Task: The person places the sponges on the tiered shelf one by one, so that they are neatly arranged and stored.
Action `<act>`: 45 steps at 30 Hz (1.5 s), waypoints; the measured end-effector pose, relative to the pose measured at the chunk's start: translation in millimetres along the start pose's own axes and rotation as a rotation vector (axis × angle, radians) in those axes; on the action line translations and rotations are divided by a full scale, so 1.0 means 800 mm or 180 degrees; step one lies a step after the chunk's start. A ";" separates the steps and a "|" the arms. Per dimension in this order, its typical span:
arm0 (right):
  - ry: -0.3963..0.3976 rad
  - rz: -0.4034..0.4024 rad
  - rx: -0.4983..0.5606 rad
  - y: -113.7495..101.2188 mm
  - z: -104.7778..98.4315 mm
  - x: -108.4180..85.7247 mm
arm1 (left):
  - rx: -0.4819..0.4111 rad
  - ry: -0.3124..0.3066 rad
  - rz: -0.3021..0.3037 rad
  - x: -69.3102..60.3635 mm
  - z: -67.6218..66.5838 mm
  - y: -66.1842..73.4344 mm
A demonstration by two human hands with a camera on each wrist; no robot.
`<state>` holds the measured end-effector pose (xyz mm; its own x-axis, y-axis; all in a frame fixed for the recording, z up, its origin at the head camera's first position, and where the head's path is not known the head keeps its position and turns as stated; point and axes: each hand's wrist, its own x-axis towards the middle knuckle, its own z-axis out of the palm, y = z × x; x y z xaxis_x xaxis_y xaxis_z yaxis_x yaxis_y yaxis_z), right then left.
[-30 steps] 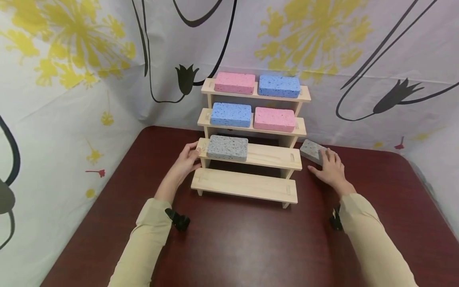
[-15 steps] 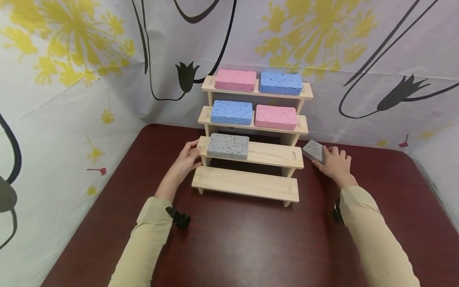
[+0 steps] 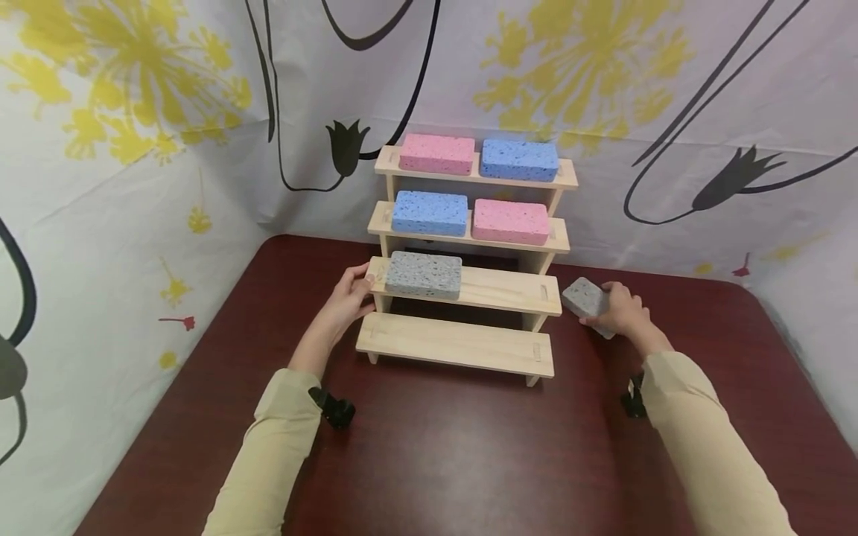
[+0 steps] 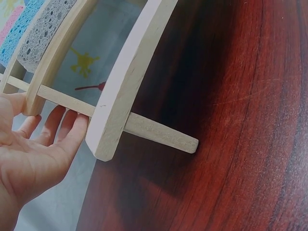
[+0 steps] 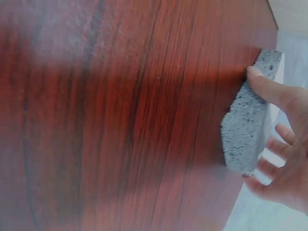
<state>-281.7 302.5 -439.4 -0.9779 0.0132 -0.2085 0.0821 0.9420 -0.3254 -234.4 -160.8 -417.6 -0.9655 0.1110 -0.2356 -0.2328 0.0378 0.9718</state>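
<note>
A four-step wooden shelf stand (image 3: 456, 341) stands on the table. With the thumb at the left end of its second step from the bottom and the fingers against the side support, my left hand (image 3: 343, 299) holds the stand. A grey sponge (image 3: 424, 275) lies on that step, close to this hand. To the right of the stand, my right hand (image 3: 625, 311) grips another grey sponge (image 3: 585, 298) between thumb and fingers. In the right wrist view the thumb presses one long edge of this sponge (image 5: 243, 127), and the fingers lie along the other side.
A blue sponge (image 3: 430, 213) and a pink sponge (image 3: 511, 222) sit on the step above. The top step carries a pink sponge (image 3: 437, 154) and a blue sponge (image 3: 519, 160). Patterned white cloth (image 3: 295, 97) hangs behind the dark red table (image 3: 456, 454).
My right hand has closed around the grey sponge and drawn it slightly toward me, away from the cloth. My left hand has kept its place on the stand.
</note>
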 end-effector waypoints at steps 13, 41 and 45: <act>-0.0569 -0.0292 -0.0347 0.019 -0.017 -0.032 | 0.0010 0.0005 -0.0013 -0.002 0.001 0.000; -0.0150 -0.1464 -0.0404 -0.113 -0.105 -0.122 | 0.0045 -0.0036 -0.0011 -0.003 0.001 0.003; -0.0042 -0.1664 -0.0273 -0.135 -0.101 -0.118 | 0.0010 -0.0025 -0.0027 -0.002 0.002 0.001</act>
<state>-213.5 226.3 -310.4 -0.8815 -0.4694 -0.0504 -0.4325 0.8458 -0.3125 -232.6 -159.4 -416.2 -0.9625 0.1185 -0.2439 -0.2406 0.0420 0.9697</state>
